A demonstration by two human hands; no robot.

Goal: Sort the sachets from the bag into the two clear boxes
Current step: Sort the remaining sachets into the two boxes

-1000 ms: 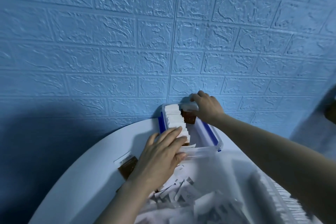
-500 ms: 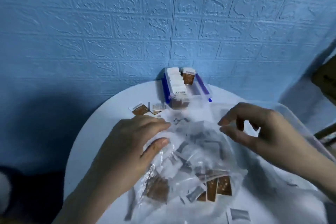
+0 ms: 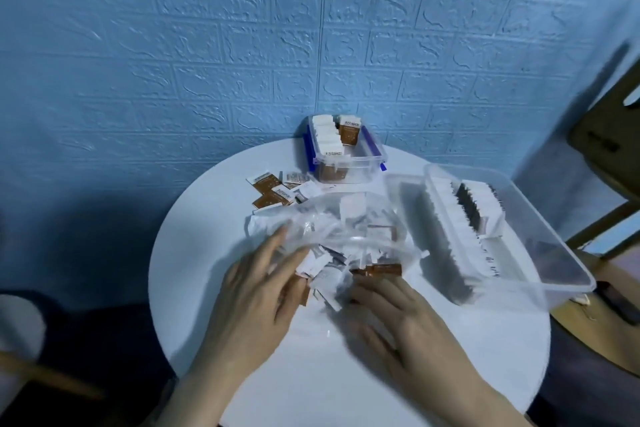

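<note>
Both hands at clear bag (image 3: pixel 332 232) on round table (image 3: pixel 194 288). Left hand (image 3: pixel 256 291) flat, fingers straight on sachets (image 3: pixel 325 274); right hand (image 3: pixel 394 319) spread, grip apparently none, blurred.

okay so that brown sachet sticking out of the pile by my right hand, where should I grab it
Probably by its near long edge, coming in from your side with the right hand. The brown sachet lies flat atop the pile in the bag, so a thumb-and-finger grip on that exposed edge looks easiest.
</note>
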